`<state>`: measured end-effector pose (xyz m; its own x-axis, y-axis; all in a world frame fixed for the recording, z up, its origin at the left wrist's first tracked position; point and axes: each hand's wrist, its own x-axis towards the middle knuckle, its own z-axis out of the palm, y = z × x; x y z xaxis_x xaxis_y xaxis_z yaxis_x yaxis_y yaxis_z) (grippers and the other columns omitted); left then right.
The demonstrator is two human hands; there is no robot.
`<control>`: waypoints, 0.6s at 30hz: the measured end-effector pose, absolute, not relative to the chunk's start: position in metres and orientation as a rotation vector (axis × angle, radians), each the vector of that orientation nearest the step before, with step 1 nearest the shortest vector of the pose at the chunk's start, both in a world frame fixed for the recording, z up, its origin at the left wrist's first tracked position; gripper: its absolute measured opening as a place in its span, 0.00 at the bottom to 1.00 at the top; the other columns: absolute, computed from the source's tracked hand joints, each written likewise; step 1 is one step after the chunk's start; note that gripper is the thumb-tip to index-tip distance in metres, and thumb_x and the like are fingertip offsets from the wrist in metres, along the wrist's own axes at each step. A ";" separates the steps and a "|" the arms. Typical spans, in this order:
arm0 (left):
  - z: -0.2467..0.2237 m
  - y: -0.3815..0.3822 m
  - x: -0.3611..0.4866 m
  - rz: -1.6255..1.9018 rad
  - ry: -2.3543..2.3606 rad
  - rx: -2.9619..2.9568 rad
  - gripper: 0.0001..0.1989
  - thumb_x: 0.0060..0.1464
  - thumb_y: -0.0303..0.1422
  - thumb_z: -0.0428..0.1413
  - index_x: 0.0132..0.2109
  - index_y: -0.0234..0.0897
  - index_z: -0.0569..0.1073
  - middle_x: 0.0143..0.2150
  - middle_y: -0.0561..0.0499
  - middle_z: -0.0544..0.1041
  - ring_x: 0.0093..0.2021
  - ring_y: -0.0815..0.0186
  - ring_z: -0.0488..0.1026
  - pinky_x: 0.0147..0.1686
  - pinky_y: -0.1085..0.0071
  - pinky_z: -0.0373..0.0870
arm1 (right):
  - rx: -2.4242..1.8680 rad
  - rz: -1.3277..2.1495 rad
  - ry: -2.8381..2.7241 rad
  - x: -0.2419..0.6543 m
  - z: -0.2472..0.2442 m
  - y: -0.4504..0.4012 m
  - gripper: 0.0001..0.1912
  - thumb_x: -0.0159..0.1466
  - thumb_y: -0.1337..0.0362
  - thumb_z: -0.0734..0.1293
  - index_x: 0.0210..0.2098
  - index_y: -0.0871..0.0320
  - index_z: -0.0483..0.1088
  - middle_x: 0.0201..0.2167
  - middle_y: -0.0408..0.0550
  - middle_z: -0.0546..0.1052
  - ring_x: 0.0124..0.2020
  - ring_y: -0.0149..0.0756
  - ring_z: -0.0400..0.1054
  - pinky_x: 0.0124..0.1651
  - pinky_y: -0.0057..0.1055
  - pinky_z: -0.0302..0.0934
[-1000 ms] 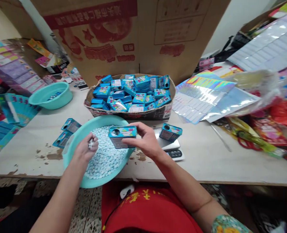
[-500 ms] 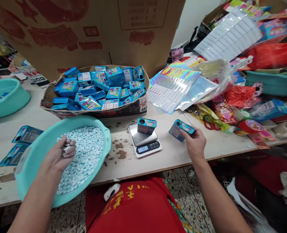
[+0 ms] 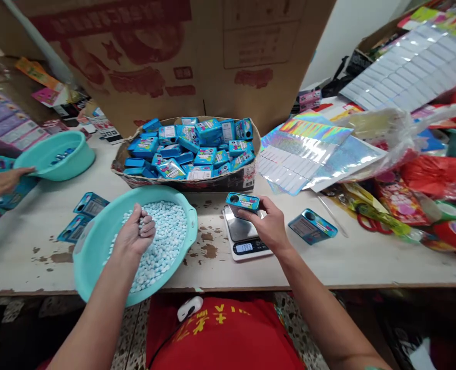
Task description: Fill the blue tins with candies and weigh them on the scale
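1. Your right hand [image 3: 270,222] pinched a blue Caramelo Macizo box [image 3: 243,200] between thumb and fingers, over the digital scale [image 3: 239,231]; I could not tell whether its base touched the plate.
2. Your left hand [image 3: 137,231] was curled closed around pale candies [image 3: 166,241], low over the turquoise basin [image 3: 192,221]; how many it held was hidden.
3. The box seemed best kept upright, its round dark opening uppermost and free of your fingers.
4. For a true reading, your right hand probably needed to be clear of box and plate; the display looked like 1393, any decimal point too small to see.
5. A tight left fist likely kept the small candies from slipping out.
6. The candies looked smooth, rounded and matt; the basin, moulded plastic; the scale plate, shiny metal in a white body.
7. Just right of your right hand stood a 2nd box [image 3: 312,226], rectangular with rounded corners. Beyond both hands, a rough-edged cardboard tray [image 3: 185,186] held many more.
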<state>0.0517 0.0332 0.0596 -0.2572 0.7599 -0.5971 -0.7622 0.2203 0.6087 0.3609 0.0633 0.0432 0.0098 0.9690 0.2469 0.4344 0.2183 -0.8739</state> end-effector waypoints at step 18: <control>0.102 0.040 0.055 2.010 1.260 0.507 0.23 0.50 0.47 0.59 0.21 0.36 0.62 0.18 0.56 0.65 0.22 0.68 0.72 0.26 0.73 0.69 | -0.970 0.886 -2.079 0.191 0.073 0.053 0.18 0.53 0.56 0.74 0.41 0.56 0.72 0.38 0.46 0.76 0.37 0.37 0.69 0.39 0.31 0.60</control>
